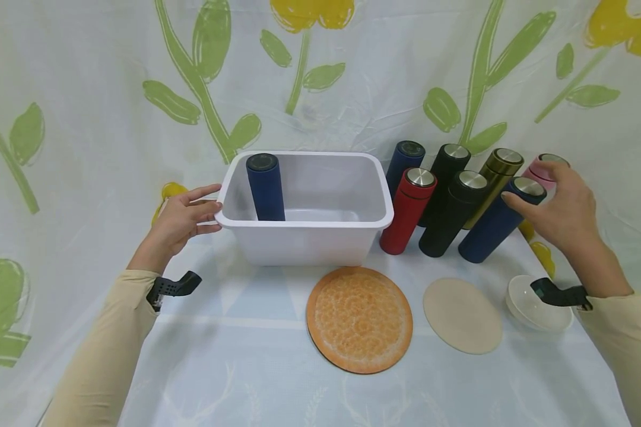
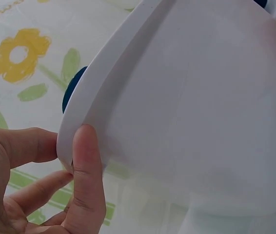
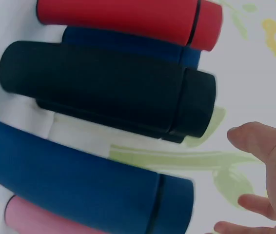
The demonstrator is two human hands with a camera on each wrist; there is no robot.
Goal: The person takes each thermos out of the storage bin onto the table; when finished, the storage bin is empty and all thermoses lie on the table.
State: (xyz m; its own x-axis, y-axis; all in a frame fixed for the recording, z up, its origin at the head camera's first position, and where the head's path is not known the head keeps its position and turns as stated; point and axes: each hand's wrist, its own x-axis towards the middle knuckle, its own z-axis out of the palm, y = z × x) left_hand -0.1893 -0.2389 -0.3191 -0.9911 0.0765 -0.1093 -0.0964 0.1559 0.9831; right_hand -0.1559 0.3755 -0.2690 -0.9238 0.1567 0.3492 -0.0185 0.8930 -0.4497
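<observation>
Flowered cloth with yellow blooms and green stems covers the desk (image 1: 256, 332) and hangs as a backdrop behind it. Eight bottles stand here in all: one dark blue bottle (image 1: 265, 187) upright inside a white tub (image 1: 304, 240), and seven in a cluster just right of the tub. The seven are a red one (image 1: 408, 210), three black or dark ones, a gold one (image 1: 495, 178), a pink one (image 1: 542, 169) and a blue bottle with a steel cap (image 1: 497, 222) at the front right.

That blue bottle is matte, tall and round, its shiny cap facing the head camera. The right hand (image 1: 558, 207) hovers at its top with fingers spread and only loosely bent; the fingertips sit at the cap's edge, and whether they actually touch it I cannot tell. The wrist view shows the palm apart from the bottle's side.

At the tub's left rim, the left hand (image 1: 184, 222) rests with thumb and fingers nearly straight, pressed against the lip rather than clamped round it.

Nearer the front lie one orange round mat (image 1: 359, 320), one beige round mat (image 1: 462, 315) and one white bowl (image 1: 536, 311).
</observation>
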